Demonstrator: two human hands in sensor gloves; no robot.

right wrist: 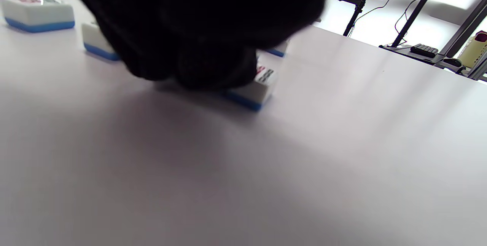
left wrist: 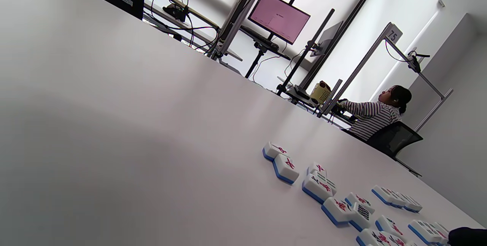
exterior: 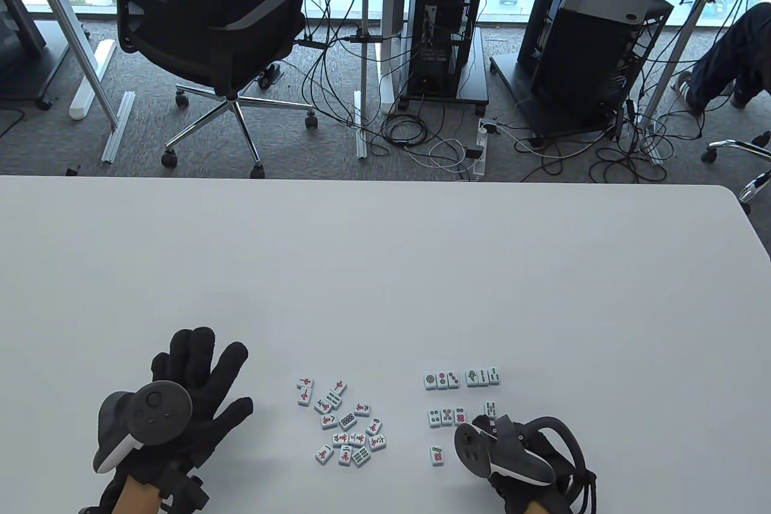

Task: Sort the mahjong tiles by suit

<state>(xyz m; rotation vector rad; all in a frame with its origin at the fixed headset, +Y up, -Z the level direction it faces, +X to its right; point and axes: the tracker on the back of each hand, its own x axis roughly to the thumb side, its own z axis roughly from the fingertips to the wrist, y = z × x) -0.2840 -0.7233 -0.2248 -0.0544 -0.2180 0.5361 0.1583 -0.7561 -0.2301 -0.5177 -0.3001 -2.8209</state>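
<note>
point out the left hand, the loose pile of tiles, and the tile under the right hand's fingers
left hand [exterior: 199, 393], table view, on the back of the glove
loose pile of tiles [exterior: 343, 420], table view, on a tile mid-pile
tile under the right hand's fingers [right wrist: 257, 88], right wrist view, on its exposed white end

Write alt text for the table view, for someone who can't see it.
Two black-gloved hands at a white table sort mahjong tiles: the right hand reaches a bamboo tile beside short sorted rows, while the left hand lies flat and open beside a loose pile of unsorted tiles. An office chair and computer carts stand behind.
</note>
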